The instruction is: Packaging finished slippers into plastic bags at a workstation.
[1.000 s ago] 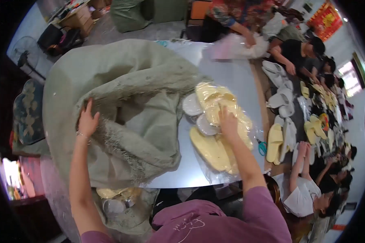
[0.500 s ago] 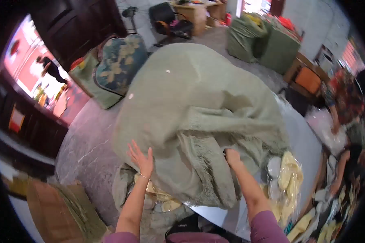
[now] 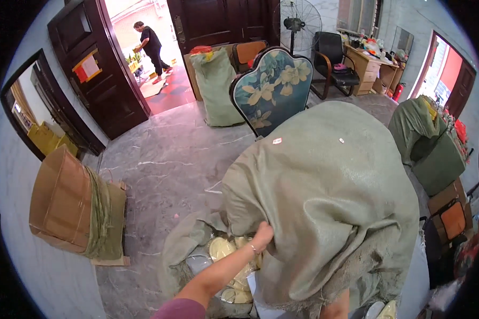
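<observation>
Left hand (image 3: 264, 234) pinches a fold of the green sack (image 3: 335, 175), which lies toward four o'clock; the right hand is hidden beneath it at five o'clock, forearm (image 3: 336, 307) showing, grip impossible to tell.

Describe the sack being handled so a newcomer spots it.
Find the blue floral panel. The big green sack spreads below and to its right. Unlike the upright bag left of the panel, it has two pale tags, and the left hand grips it.
</observation>
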A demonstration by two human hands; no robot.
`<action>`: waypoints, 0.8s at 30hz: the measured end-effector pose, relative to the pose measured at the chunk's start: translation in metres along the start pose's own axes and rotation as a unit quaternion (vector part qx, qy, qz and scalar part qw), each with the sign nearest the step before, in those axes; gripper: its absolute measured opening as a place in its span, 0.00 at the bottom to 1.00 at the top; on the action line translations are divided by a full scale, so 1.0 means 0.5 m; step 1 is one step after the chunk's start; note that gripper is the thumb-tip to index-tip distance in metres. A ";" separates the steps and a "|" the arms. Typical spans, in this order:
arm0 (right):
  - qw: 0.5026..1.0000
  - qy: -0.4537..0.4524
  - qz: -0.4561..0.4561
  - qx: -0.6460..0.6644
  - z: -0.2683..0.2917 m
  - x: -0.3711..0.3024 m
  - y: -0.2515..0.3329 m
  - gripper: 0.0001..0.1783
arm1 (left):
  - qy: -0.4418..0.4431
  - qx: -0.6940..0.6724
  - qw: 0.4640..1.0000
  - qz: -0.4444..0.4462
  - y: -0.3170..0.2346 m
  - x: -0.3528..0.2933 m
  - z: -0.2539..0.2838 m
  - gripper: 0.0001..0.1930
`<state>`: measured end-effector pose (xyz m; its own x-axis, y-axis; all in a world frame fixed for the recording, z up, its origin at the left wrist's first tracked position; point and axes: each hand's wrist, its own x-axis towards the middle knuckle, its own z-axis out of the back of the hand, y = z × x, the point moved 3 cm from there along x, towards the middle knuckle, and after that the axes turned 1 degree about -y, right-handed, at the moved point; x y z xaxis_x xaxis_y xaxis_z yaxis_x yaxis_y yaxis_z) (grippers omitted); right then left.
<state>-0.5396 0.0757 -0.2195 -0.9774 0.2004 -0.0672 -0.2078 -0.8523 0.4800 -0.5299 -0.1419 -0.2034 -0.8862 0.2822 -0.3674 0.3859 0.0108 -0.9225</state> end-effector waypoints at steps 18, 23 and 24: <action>0.985 0.014 0.080 0.150 -0.012 0.151 0.233 0.20 | -0.068 0.044 0.995 0.050 -0.049 -0.075 0.049 0.28; 0.986 -0.047 0.012 0.157 0.115 0.127 0.110 0.20 | -0.048 0.105 0.990 0.075 0.013 -0.047 0.062 0.27; 0.985 -0.067 -0.015 0.158 0.147 0.105 0.063 0.20 | -0.052 0.077 0.987 0.128 0.019 -0.048 0.070 0.27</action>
<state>-0.5943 0.0949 -0.1435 -0.9528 0.3030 0.0203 -0.1931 -0.6560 0.7296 -0.5141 -0.1823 -0.2074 -0.7897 0.1565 -0.5931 0.5634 -0.1972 -0.8023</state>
